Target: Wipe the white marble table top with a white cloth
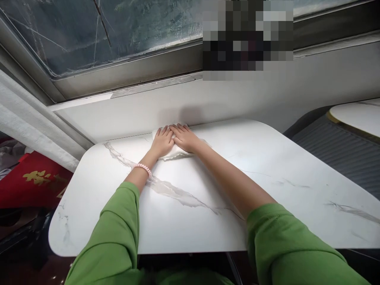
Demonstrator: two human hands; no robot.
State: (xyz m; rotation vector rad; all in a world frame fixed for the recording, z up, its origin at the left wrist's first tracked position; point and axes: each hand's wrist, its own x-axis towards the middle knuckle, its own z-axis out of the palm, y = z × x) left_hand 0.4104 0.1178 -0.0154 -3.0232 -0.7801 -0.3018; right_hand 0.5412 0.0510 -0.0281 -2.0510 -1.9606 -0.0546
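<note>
A white cloth [178,153] lies flat near the far edge of the white marbled table [190,225], close to the wall. My left hand [163,141] rests flat on its left part, fingers stretched out toward the wall. Beside it, my right hand [185,137] presses on the cloth too, with the fingers extended and the thumbs of both hands close together. Much of the cloth is hidden under the palms. A pink coiled band [143,169] circles my left wrist.
Behind the table rises a white wall [130,113] below a framed window [133,31]. A pale curtain [32,114] hangs at the left, above a red bag [32,180] with gold markings. To the right are a grey ribbed surface [335,146] and another white tabletop [360,114].
</note>
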